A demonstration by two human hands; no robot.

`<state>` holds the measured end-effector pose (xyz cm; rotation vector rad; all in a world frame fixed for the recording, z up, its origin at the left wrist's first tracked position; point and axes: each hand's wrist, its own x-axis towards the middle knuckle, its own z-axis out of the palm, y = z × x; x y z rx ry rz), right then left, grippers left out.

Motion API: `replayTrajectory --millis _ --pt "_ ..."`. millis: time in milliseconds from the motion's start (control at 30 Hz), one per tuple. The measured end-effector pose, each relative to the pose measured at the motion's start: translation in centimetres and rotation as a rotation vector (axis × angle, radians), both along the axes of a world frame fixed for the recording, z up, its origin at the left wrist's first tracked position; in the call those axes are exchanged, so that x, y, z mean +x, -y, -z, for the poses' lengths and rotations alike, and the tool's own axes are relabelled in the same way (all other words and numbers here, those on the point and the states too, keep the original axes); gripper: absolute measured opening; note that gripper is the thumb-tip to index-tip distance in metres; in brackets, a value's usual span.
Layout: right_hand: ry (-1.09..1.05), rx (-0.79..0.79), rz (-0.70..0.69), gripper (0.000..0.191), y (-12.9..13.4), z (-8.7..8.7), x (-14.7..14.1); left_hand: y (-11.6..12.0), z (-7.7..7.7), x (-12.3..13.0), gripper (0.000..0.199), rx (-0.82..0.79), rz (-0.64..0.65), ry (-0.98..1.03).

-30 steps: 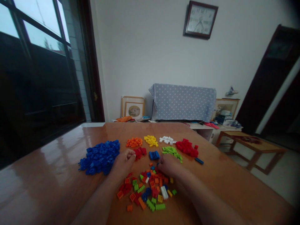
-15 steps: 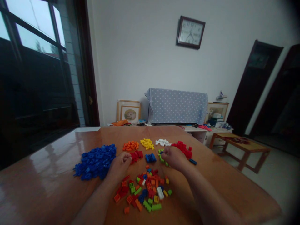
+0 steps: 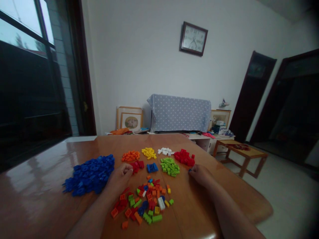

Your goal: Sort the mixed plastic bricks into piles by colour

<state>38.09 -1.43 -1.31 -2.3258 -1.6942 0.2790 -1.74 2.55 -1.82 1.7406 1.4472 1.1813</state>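
Note:
My left hand (image 3: pixel 122 174) is closed between the big blue pile (image 3: pixel 91 174) and a small red group (image 3: pixel 137 166); what its fingers hold, if anything, is hidden. At the right, my right hand (image 3: pixel 200 174) pinches a small dark blue piece (image 3: pixel 190 170) at the tabletop, just in front of the red pile (image 3: pixel 184 157). Left of it lies the lime green pile (image 3: pixel 169 166), and farther left a small blue group (image 3: pixel 152 168). Mixed coloured bricks (image 3: pixel 149 197) are scattered between my forearms.
Orange (image 3: pixel 131 156), yellow (image 3: pixel 149 153) and white (image 3: pixel 165 151) piles line the far part of the glossy wooden table (image 3: pixel 199 212). Beyond stand a cloth-covered object (image 3: pixel 180 113) and framed pictures (image 3: pixel 129 120). A low wooden table (image 3: pixel 241 151) is at the right.
My right hand has moved right, from over the lime green pile to the table in front of the red pile, uncovering the green bricks. The view has shifted; my left hand stays beside the small red group.

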Motion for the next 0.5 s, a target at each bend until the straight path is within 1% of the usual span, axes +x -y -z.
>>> replayTrajectory --millis 100,333,400,500 --pt "-0.027 0.012 0.006 0.022 -0.2 0.7 0.4 -0.2 0.1 -0.2 0.028 -0.004 -0.019 0.009" --pt "-0.047 0.060 0.041 0.020 -0.4 1.6 1.5 -0.5 0.5 -0.4 0.029 0.025 -0.009 -0.006" --pt "-0.036 0.079 0.065 0.023 -0.5 1.7 1.9 -0.5 0.6 -0.3 0.030 0.027 -0.012 -0.016" --pt "0.004 0.115 0.116 0.031 -0.6 1.5 2.8 -0.6 0.8 -0.4 0.030 0.032 -0.012 -0.010"
